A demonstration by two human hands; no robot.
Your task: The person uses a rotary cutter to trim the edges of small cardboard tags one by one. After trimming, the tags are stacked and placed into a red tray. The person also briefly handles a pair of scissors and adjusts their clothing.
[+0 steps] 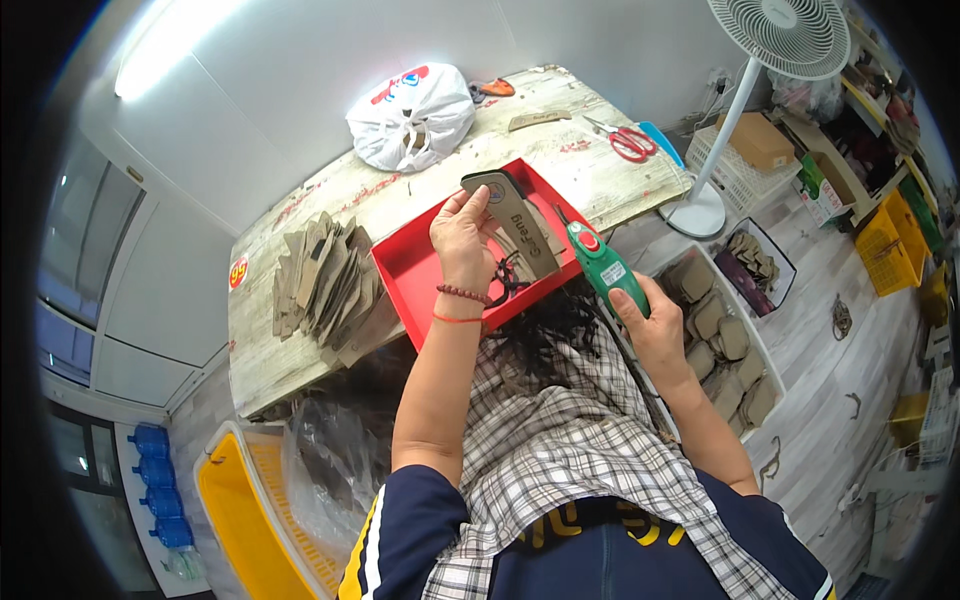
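My left hand (462,238) is closed on a flat tan insole-shaped piece (520,230) with dark print and a black edge. The piece is held tilted over a shallow red box (402,275). My right hand (652,328) grips a green handheld tool (606,275) with a red button and a thin dark tip, which points up toward the piece's right side; I cannot tell whether they touch. Inside the box lie more tan pieces and some black strips (510,275). Black stringy scraps (545,330) hang over my checked apron below the box.
A pile of tan pieces (325,280) lies left on the worn table (265,345). Farther back are a white plastic bag (412,118) and red-handled scissors (632,145). At right stand a bin of tan pieces (715,340) and a fan (745,110); a yellow crate (245,510) is lower left.
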